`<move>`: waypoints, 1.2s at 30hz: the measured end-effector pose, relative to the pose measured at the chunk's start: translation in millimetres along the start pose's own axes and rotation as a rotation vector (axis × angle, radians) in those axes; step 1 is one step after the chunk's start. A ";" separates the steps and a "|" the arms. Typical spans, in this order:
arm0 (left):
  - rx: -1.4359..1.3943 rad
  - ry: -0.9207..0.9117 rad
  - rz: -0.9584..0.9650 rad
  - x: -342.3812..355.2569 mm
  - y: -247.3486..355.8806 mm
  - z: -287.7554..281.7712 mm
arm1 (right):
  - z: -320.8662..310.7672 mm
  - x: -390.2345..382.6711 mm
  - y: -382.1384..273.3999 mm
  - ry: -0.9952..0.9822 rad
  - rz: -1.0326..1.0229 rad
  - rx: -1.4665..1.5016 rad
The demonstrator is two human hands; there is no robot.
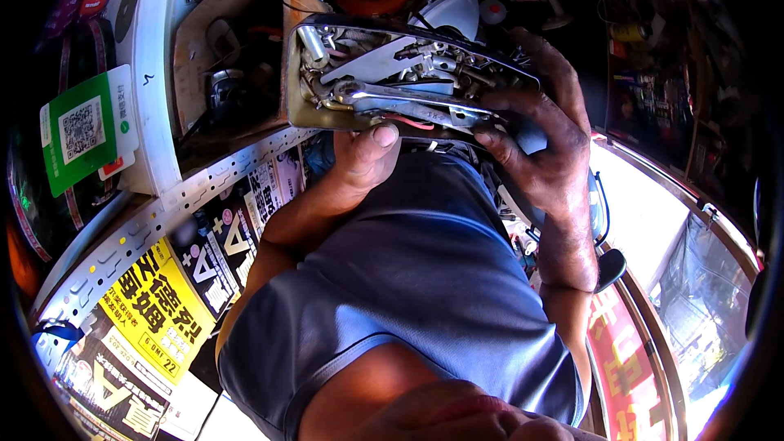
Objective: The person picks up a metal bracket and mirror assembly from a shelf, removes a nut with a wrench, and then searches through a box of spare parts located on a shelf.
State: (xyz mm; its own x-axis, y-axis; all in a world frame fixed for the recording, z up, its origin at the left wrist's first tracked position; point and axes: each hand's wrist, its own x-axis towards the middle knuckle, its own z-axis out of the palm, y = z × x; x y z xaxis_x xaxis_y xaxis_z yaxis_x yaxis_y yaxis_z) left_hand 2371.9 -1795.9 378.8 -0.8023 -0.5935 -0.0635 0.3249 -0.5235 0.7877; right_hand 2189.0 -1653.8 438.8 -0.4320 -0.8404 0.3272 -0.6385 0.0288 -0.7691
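A shallow metal tin [296, 106] full of loose hardware is held up before my chest. My left hand [367, 155] grips its near side, thumb at the rim and the other fingers hidden underneath. Across the top of the contents lies a shiny wrench [392, 95]. At the right end of the tin, my right hand [555, 126] has its thumb and forefinger curled around the wrench's end. Its other fingers bend over the tin's far right corner. Bolts, a cylindrical metal piece [312, 42], a flat pale metal plate [367, 62] and a red piece [411, 122] also lie inside.
Left of the tin stands an open cardboard box [230, 8] with dark items in it. A perforated metal rail [175, 196] runs below, beside printed sheets [159, 302]. A green payment sign [86, 131] hangs at far left. Dark cluttered shelves [653, 90] fill the right.
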 end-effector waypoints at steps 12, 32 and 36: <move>0.083 -0.057 -0.063 -7.0 7.1 -6.0 | 6.7 1.6 -17.7 0.012 -0.018 -0.232; -0.136 -0.044 0.002 2.0 -1.7 0.4 | 9.7 -4.2 5.3 0.241 0.278 0.672; -0.151 0.006 -0.016 3.0 -1.8 3.7 | 10.2 -0.5 5.5 0.219 0.399 0.754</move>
State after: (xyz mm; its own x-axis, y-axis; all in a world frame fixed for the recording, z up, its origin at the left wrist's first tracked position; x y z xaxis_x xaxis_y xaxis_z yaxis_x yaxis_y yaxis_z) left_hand 2367.1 -1794.5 379.5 -0.8050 -0.5879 -0.0793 0.3844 -0.6187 0.6852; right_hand 2192.2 -1658.8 428.9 -0.6952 -0.7188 -0.0052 0.1436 -0.1317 -0.9808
